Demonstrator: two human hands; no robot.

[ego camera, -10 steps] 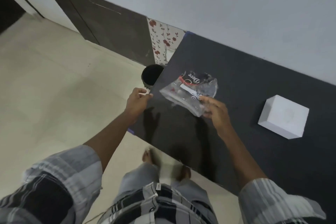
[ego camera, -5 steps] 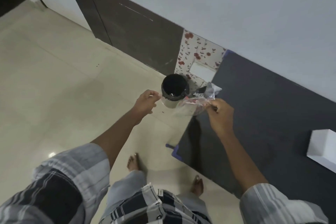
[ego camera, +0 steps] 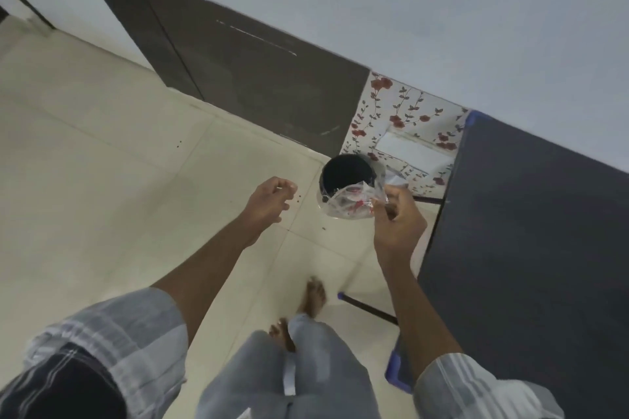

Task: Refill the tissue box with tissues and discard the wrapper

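**Wrapper at bin, drop pending**

The clear plastic wrapper (ego camera: 350,203) is pinched at its right edge by the right hand (ego camera: 396,218) and held over the near rim of the black bin (ego camera: 347,173), left of the counter (ego camera: 531,231). The left hand (ego camera: 269,199) is loosely curled and appears empty. The film looks light, limp and slippery; an edge pinch is judged sufficient, though drift on release is possible.
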